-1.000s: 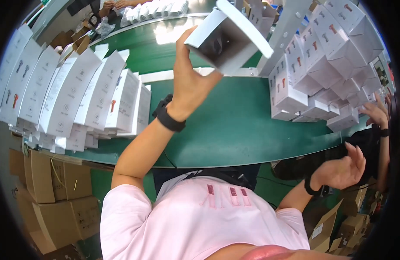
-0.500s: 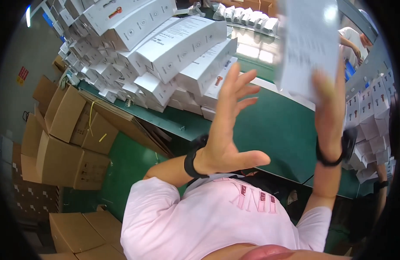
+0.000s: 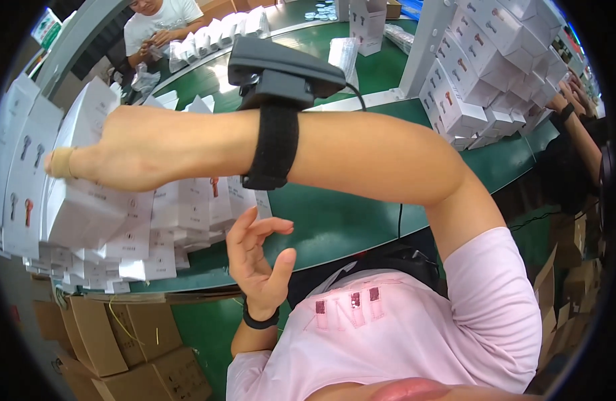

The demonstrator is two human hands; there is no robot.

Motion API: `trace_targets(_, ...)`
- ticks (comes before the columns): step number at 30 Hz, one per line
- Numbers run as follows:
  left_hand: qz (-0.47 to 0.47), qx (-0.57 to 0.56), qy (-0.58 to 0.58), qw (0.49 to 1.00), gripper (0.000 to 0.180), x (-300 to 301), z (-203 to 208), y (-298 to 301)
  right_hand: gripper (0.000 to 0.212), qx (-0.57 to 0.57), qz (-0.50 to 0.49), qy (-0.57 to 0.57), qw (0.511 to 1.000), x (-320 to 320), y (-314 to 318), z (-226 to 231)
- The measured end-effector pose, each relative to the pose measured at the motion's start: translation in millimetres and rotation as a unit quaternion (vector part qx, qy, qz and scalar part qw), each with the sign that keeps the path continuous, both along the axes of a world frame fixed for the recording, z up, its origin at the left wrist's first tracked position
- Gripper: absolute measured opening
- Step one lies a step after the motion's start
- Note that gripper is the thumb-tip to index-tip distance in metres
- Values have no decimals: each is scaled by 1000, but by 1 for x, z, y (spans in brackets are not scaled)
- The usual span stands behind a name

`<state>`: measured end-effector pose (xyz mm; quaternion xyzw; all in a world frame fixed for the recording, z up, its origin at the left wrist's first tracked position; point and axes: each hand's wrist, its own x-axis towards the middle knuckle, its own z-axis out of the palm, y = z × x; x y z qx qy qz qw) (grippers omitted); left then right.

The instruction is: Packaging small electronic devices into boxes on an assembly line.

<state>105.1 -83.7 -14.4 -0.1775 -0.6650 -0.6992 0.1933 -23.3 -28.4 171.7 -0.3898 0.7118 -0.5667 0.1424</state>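
Observation:
My right arm stretches across to the left, where my right hand (image 3: 124,146) closes over a white cardboard box (image 3: 84,210). A tan wrap covers the thumb on the box's near-left side; the other fingers are mostly hidden. The box lies at the top of a large pile of similar boxes, beside a white box (image 3: 21,160) printed with small pictures of a handheld device. My left hand (image 3: 258,257) is empty below that arm, with its fingers loosely bent and apart. A black strap with a black device (image 3: 278,73) sits on my right wrist.
The green table (image 3: 335,214) curves around in front of me. Another stack of white boxes (image 3: 482,67) stands at the right. Across the table a person (image 3: 161,27) works beside a row of wrapped white items (image 3: 221,33). Open brown cartons (image 3: 147,381) lie at the lower left.
The view has turned left. My right hand has carried the white box from the upper right over to the pile at the left. My left hand has lowered, its fingers more bent.

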Motion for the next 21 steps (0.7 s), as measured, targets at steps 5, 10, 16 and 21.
trace_targets(5, -20, 59, -9, 998, 55, -6, -13, -20, 80, -97, -133, 88, 982, -52, -4, -40)
trace_targets(10, -53, 50, -41, 997, 44, 0, -12, -19, 45, 24, -589, 654, 474, -240, 164, -104)
trace_targets(16, -92, 27, -56, 994, 45, -3, -13, -18, 31, 365, -521, 343, 691, -316, 303, -190)
trace_targets(21, -90, 50, -70, 992, 47, -4, 1, 2, 23, 330, -441, 532, 644, -194, 249, -132)
